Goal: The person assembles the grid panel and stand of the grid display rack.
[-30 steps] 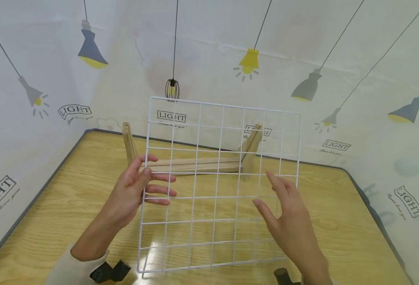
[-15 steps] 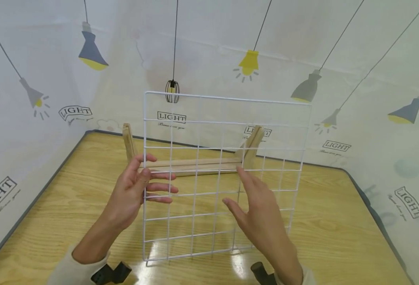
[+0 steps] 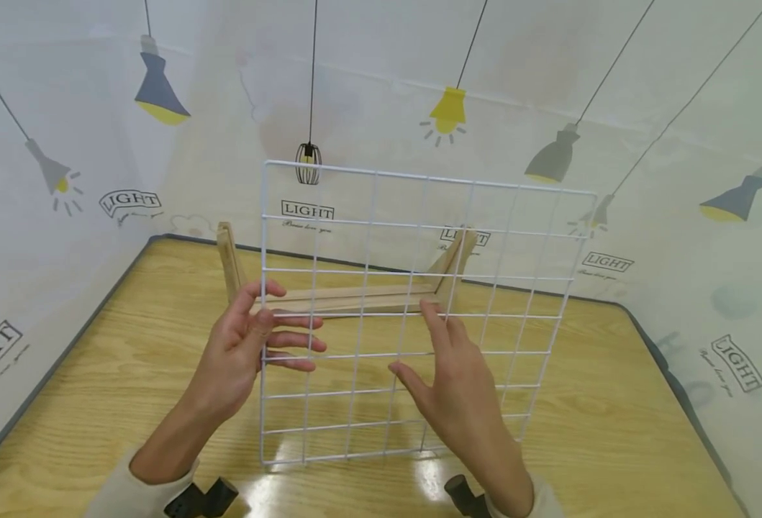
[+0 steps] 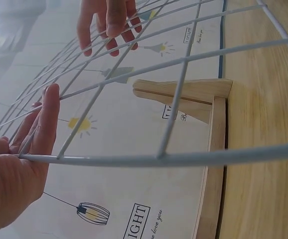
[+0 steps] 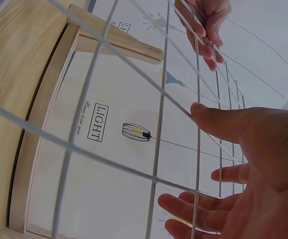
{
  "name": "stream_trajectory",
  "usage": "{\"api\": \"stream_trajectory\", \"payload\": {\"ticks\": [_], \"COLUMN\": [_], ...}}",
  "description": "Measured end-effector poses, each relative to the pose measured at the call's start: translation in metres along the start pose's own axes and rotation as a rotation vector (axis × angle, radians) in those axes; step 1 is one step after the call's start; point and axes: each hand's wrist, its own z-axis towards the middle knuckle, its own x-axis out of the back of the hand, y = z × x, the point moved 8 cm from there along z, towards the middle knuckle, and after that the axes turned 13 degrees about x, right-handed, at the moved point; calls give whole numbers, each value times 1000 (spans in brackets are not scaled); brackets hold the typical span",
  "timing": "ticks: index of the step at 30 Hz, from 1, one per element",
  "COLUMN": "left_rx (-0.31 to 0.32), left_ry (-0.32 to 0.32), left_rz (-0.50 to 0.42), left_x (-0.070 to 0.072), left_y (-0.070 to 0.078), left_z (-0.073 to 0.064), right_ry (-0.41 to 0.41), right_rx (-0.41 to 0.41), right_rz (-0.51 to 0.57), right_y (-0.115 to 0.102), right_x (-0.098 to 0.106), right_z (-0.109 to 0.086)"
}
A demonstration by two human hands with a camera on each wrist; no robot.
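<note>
A white wire grid panel (image 3: 338, 313) stands nearly upright before me, its right side angled away. My left hand (image 3: 238, 345) holds its left edge between the thumb and the fingers, which reach behind the wires. Over the panel's lower right part is my right hand (image 3: 461, 385), thumb and fingers spread and fairly straight. In the right wrist view the right thumb (image 5: 218, 119) lies at a wire; a firm hold does not show. Behind the panel, a wooden frame (image 3: 381, 298) with a grooved crossbar and two raised end pieces rests on the table.
The wood-grain table (image 3: 128, 345) has a dark back edge. White sheeting (image 3: 368, 86) printed with hanging lamps and "LIGHT" labels surrounds it. A black camera mount (image 3: 202, 496) sits at the left wrist, another (image 3: 465, 496) at the right.
The right hand has moved left across the panel. The panel has turned, its right edge now farther right and its bottom edge higher in view. The left hand keeps its hold.
</note>
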Motion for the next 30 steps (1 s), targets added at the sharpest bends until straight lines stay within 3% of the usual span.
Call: {"api": "stream_trajectory", "payload": {"ticks": [9,17,21,24,28,30], "left_rx": [-183,-274,-275,-240,-183,-197], "left_ry": [-83,-144,-148,-128,-61,-18], "left_rz": [50,75,98,141,258,342], "left_x": [-13,-24,-27,-28,-25,-22], "left_y": [14,20,20,17,14,15], "left_z": [-4,-7,-8,-7,-5,-6], "right_ry": [126,297,360,378,393,409], "right_rx": [-34,-31,-3,6,1,-10], "right_rz": [-75,-125,-137,-129,-131,-146], "right_y": [-3,-4,-2,1,6,9], "right_x": [4,11,15,16,18,20], "right_z": [-1,-4,-4,-3,-4,-5]}}
